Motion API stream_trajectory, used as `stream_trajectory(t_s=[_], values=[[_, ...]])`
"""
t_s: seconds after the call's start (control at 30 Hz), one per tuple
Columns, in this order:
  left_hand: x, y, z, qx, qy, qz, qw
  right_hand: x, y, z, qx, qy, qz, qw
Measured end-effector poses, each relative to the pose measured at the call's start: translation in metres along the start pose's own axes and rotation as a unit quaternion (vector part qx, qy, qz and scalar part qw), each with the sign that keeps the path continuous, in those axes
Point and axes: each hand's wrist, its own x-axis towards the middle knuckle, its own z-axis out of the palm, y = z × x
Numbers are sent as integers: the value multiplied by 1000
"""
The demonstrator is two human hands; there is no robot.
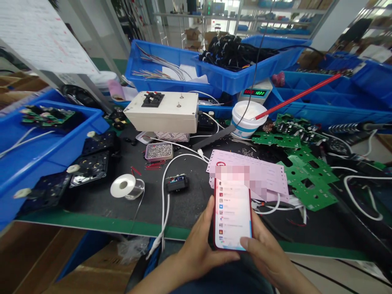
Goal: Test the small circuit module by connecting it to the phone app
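A smartphone [232, 212] with a red edge stands tilted toward me at the front edge of the workbench, its screen lit with a list. My left hand [200, 237] is closed around its left side and lower edge. On the other side my right hand [265, 245] also grips it, the thumb resting on the lower right of the screen. Just beyond the phone lie pink printed sheets [266, 173], partly covered by it. A small black module [177, 183] with a white cable sits left of the phone.
A solder spool [124, 187] and a tray of small metal parts [159, 151] lie left. Green circuit boards [309, 179] are piled right. Behind stand a beige box [162, 112], a white tub [248, 118] with a red stick, and blue bins [168, 85]. A white cable [163, 212] crosses the bench edge.
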Motion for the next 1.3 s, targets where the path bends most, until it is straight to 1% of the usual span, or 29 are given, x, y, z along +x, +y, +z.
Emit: stream_trajectory(t_s=[0.1,0.2,0.27,0.47,0.6,0.7,0.77,0.83,0.97,1.1,1.17,1.3], values=[[-1,-1,1,13,4,10,1000,-1,3,0,-22,31,-15,999],[-1,-1,2,14,11,25,1000,-2,7,-2,-24,36,-31,999],[-1,0,2,8,10,25,1000,-3,8,-3,-33,42,-36,998],[-3,4,0,3,4,6,1000,-4,8,-4,-64,56,-24,996],[-2,6,-1,3,9,7,1000,-4,6,-3,-62,72,-25,995],[-3,6,-1,3,7,6,1000,-4,6,-6,-91,110,-30,989],[-3,4,-1,5,5,7,1000,-3,8,-10,-129,146,-45,980],[-4,4,0,4,3,11,1000,-2,11,-15,-154,165,-58,972],[-5,4,-1,4,-2,20,1000,-1,13,-20,-171,155,-66,971],[-5,5,-1,33,5,51,998,4,2,-16,-171,166,-73,968],[-4,5,-1,58,3,77,995,7,-5,-12,-154,168,-73,971],[-4,7,-1,88,-6,104,991,13,-13,-3,-102,140,-69,982]])
